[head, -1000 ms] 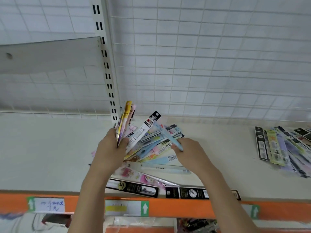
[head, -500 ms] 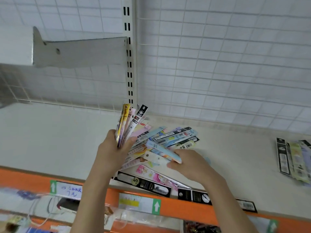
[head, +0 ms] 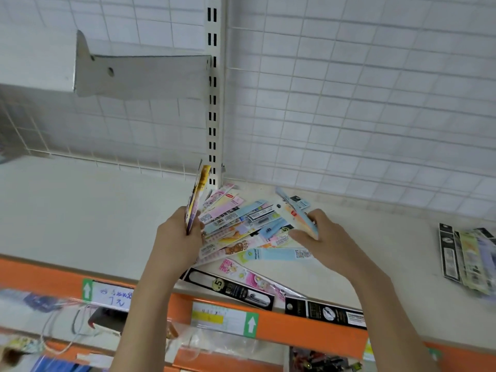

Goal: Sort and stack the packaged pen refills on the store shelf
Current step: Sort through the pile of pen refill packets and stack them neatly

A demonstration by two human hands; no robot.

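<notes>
A loose pile of packaged pen refills lies fanned out on the cream shelf, in front of the slotted upright. My left hand grips a small upright bundle of refill packs at the pile's left edge. My right hand pinches a light blue and white refill pack lifted over the pile's right side. Two black refill packs and a pink pack lie near the shelf's front edge.
A second group of refill packs lies at the shelf's far right. The orange front rail carries price labels. A white wire grid backs the shelf, and a metal bracket juts out above left. Lower shelves hold assorted goods.
My right hand has drawn a light blue pack out and carried it to the right over the pile. The black-topped pack left my left hand's bundle. The camera shifted left.
</notes>
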